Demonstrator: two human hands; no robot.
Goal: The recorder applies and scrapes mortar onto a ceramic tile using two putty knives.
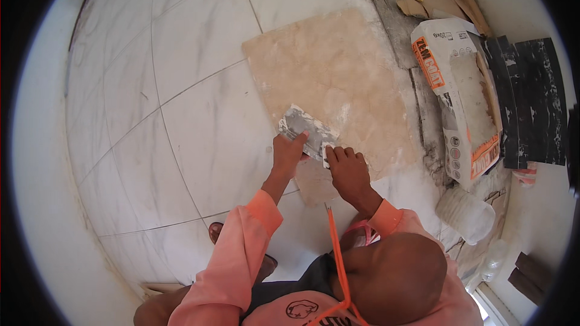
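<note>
Scraper blade [309, 125], grey with white smears, is over the near part of the beige patch [338, 78] on the tiled floor [205, 121]; my left grip [291, 150] pinches it, my right grip [348, 169] closes on a small white-edged tool [327, 154] at its near right end; I judge the step to be working tool against blade, the next move calling for steadiness; at right, a white sack [462, 102] bears bold print on orange panels; the pink sweatshirt [272, 306] has dark lettering.

And it's grey on the blade [296, 122], streaked white; mottled tan across the square [329, 66]; white floor tiles [199, 42] veined grey; pink sleeves [223, 259] with brighter orange cuffs [264, 212]; white sack [455, 108] flashing orange panels [428, 63]; black sheets [544, 84] flecked white!
</note>
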